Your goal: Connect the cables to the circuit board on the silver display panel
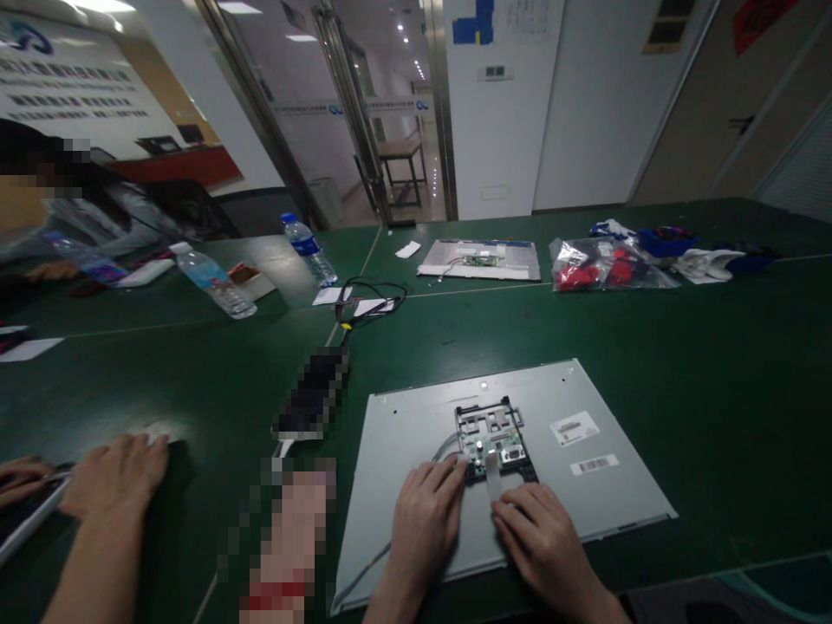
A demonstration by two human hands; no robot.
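The silver back of a display panel [416,451] lies flat on the table in front of me. Near its middle sits a small green circuit board [477,464] in a black and metal frame [489,419]. From the board a flat grey ribbon cable [493,478] runs down toward me. My right hand [542,529] has its thumb and fingers closed at the cable's lower end. At the board's left edge, beside thin grey wires [447,444], are the fingertips of my left hand [425,511]; its fingers are closed, and whatever they grip is hidden.
Another person's hand [117,472] rests on the green table [715,373] at left. A blurred phone-like device [312,394] and black cable [396,308] lie left of the panel. Bottles [217,282], a second panel [448,260] and a plastic bag [611,267] are farther back.
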